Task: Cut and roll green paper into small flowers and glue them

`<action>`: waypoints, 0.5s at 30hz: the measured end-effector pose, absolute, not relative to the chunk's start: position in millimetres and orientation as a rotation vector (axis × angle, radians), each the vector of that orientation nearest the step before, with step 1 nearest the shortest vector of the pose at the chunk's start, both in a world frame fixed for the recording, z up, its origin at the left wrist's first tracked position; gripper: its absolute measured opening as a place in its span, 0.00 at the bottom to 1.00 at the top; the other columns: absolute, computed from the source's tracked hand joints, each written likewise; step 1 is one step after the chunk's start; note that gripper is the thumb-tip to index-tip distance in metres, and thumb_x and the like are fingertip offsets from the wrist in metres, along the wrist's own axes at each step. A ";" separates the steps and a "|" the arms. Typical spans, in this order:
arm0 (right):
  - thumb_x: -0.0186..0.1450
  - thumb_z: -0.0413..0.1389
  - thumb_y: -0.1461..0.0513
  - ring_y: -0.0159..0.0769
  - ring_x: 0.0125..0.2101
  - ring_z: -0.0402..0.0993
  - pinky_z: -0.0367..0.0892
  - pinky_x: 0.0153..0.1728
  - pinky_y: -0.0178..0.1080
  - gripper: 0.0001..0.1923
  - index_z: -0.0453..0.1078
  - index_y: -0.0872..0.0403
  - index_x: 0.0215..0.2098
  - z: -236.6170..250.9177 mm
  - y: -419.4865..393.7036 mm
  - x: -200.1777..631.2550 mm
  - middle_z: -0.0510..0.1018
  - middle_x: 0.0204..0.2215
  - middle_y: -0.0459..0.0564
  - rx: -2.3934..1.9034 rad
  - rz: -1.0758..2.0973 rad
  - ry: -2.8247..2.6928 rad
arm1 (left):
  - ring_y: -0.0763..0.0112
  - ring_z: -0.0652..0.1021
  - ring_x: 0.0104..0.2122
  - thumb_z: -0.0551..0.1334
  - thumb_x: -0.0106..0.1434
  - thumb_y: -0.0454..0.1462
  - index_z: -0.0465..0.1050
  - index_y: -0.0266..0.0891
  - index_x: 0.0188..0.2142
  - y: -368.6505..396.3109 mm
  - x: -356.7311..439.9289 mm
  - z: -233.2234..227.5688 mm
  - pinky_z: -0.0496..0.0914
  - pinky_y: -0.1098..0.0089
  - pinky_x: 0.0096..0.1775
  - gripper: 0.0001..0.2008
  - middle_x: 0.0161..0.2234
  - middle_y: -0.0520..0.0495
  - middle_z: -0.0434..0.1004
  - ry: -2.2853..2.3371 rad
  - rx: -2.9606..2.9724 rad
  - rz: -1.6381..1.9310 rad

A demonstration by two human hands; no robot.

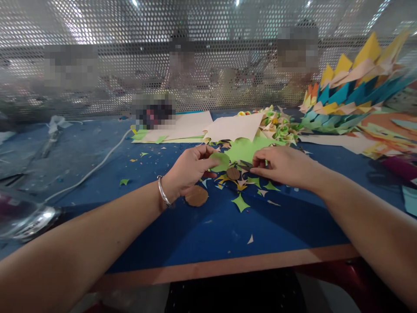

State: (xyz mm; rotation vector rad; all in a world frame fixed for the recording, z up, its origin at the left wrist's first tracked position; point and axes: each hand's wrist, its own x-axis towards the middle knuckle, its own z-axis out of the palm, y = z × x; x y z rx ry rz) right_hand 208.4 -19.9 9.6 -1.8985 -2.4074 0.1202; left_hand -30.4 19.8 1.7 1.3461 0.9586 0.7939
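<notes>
My left hand (197,167), with a silver bangle at the wrist, pinches a rounded piece of green paper (220,161). My right hand (276,163) is closed around a pair of scissors (245,165); its dark blades point left toward the green piece, and its handles are mostly hidden by my fingers. Between the hands lies a small round brown disc (233,174). A larger brown disc (196,196) rests just below my left hand. Around them are scattered green and yellow paper offcuts (241,202). A green paper sheet (246,148) lies just beyond the hands.
White sheets (233,127) with scalloped cut edges and a heap of green and cream cut pieces (280,124) lie behind. Layered folded-paper work (345,95) stands at right. A white cord (97,169) crosses the blue table (182,243) at left. A perforated metal screen (224,26) rises behind.
</notes>
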 end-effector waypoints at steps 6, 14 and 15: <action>0.66 0.53 0.54 0.37 0.28 0.69 0.58 0.29 0.39 0.12 0.71 0.53 0.32 3.1 -17.6 215.8 0.75 0.31 0.51 -1.803 0.093 -2.539 | 0.81 0.70 0.24 0.65 0.60 0.27 0.66 0.38 0.28 24.6 -29.8 -0.9 0.62 0.77 0.24 0.09 0.26 0.56 0.69 0.983 1.288 0.840; 0.64 0.52 0.56 0.38 0.29 0.70 0.61 0.31 0.40 0.11 0.70 0.54 0.29 0.9 -14.6 218.5 0.75 0.31 0.53 -1.750 0.212 -2.423 | 0.76 0.78 0.29 0.64 0.58 0.24 0.73 0.35 0.35 18.3 -27.3 -1.6 0.69 0.75 0.28 0.07 0.33 0.49 0.78 0.899 1.198 0.757; 0.64 0.53 0.56 0.38 0.29 0.70 0.61 0.30 0.40 0.11 0.70 0.53 0.29 1.5 -15.0 216.9 0.75 0.31 0.53 -1.738 0.250 -2.365 | 0.75 0.79 0.30 0.64 0.59 0.25 0.74 0.34 0.34 17.5 -27.3 -1.2 0.70 0.74 0.29 0.06 0.33 0.48 0.79 0.898 1.189 0.743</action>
